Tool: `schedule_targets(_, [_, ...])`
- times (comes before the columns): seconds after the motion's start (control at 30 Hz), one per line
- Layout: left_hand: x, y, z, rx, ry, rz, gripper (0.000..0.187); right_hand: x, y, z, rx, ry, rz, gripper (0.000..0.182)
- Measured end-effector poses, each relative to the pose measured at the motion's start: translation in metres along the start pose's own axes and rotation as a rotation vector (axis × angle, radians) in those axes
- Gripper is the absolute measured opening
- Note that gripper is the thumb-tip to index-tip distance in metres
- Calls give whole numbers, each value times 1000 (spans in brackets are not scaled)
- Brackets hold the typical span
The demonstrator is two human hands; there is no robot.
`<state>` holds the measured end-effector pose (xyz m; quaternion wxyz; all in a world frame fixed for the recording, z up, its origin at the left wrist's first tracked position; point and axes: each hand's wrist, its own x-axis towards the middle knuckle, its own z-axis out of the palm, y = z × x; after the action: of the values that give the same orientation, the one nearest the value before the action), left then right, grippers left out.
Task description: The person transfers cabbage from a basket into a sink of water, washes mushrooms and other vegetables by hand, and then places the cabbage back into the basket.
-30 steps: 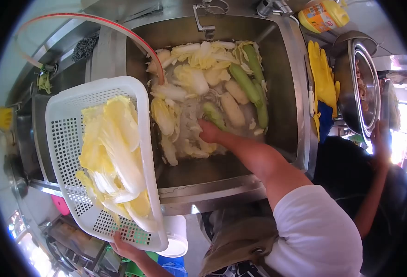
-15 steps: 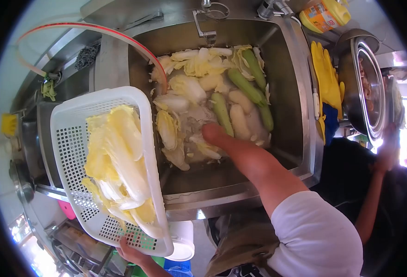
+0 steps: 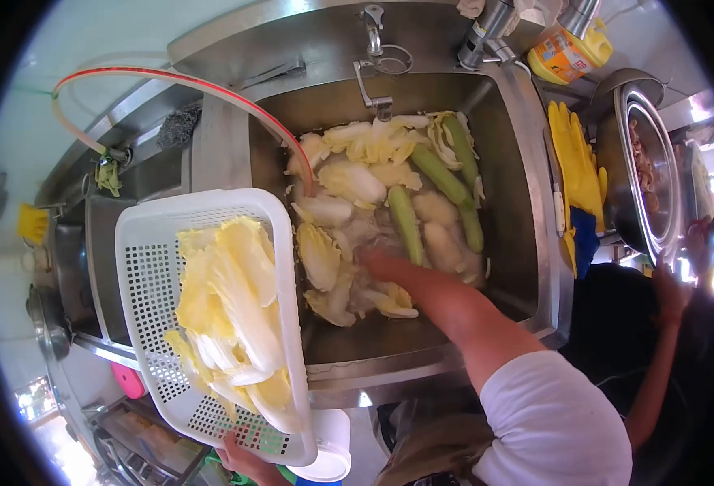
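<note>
My right hand (image 3: pixel 380 263) is sunk in the cloudy water of the steel sink (image 3: pixel 373 356), among cabbage leaves; its fingers are hidden. Near it lie a pale cabbage piece (image 3: pixel 351 183), a yellow leaf piece (image 3: pixel 319 256), green gourds (image 3: pixel 406 223) and peeled pale vegetables (image 3: pixel 443 245). At the lower left, my left hand (image 3: pixel 239 458) grips the bottom edge of a white perforated basket (image 3: pixel 148 324), which is tilted over the sink's left edge. Yellow-white cabbage leaves (image 3: pixel 235 300) fill its middle.
A red-striped hose (image 3: pixel 235 99) runs into the sink, below a faucet (image 3: pixel 373 36). Yellow gloves (image 3: pixel 576 162) hang on the right, near a metal bowl (image 3: pixel 657 178) and a yellow jug (image 3: pixel 564 57). Another person's arm (image 3: pixel 657 364) shows at the right. A white bucket (image 3: pixel 330 445) stands below.
The whole view has shifted, so sink and basket appear lower and slightly right. My right hand sits deeper in the water, more blurred. My left hand still holds the basket.
</note>
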<state>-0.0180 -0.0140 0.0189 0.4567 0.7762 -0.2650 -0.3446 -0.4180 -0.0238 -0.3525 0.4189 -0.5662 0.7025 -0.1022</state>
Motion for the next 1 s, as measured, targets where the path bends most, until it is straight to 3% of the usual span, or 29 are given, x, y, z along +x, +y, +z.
schedule_targets(0.07, [-2, -1, -2, -45, -13, 16, 45, -6, -12, -30, 36, 35, 291, 21])
schedule_targets(0.17, [-8, 2, 7, -120, -14, 27, 38, -37, -33, -33, -269, -133, -167, 23])
schedule_targets(0.23, [-7, 3, 10, -123, 6, 39, 35, -35, -30, -44, -162, -66, -145, 21])
schedule_targets(0.3, [5, -7, 0, -123, -18, 41, 40, 29, 79, 50, -202, 462, -70, 29])
schedule_targets(0.37, [7, -7, -5, -134, -53, 73, 37, -42, -50, -64, -250, 19, -39, 31])
schedule_targets(0.47, [-5, 5, 3, -193, -80, 69, 36, -68, -36, -54, -247, 147, -555, 41])
schedule_targets(0.57, [-5, 4, 1, -170, -80, 51, 35, -54, -17, -44, 100, 190, -141, 45])
schedule_targets(0.67, [-3, 3, 1, -167, -69, 77, 34, -41, -28, -21, -136, -21, -42, 48])
schedule_targets(0.77, [-6, 2, 1, -161, -62, 71, 35, -49, -76, -49, -412, -352, 2, 34])
schedule_targets(0.87, [2, -5, -3, -172, -49, 71, 35, -51, -77, -77, -342, -158, -98, 28])
schedule_targets(0.97, [2, -6, -5, -191, -47, 81, 35, -94, -127, -151, -271, 285, -117, 27])
schedule_targets(1.0, [1, -5, -3, -203, -51, 89, 35, -101, -125, -158, -361, 336, -208, 27])
